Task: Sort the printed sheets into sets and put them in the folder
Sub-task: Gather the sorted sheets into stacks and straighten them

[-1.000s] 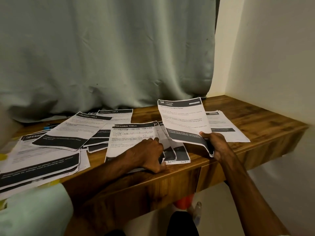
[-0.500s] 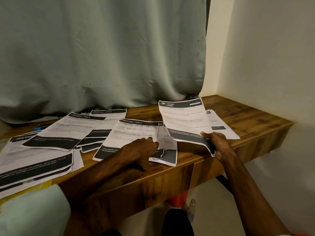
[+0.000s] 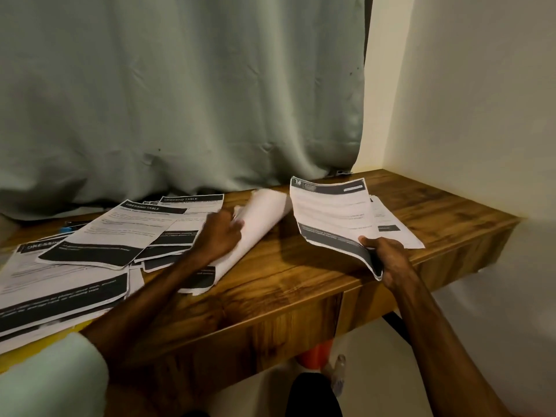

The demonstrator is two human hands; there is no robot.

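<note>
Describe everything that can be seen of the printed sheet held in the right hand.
The printed sheet is white paper with a dark header band on top, blurred text lines and a wide dark band near the bottom. It is raised above the wooden table, tilted up, print facing the camera; its lower corner curls down. The right hand pinches the lower edge. Whether it is one sheet or several, I cannot tell.

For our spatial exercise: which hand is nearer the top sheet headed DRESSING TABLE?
Left. The left hand sits just right of that sheet; the right hand is much farther right.
</note>
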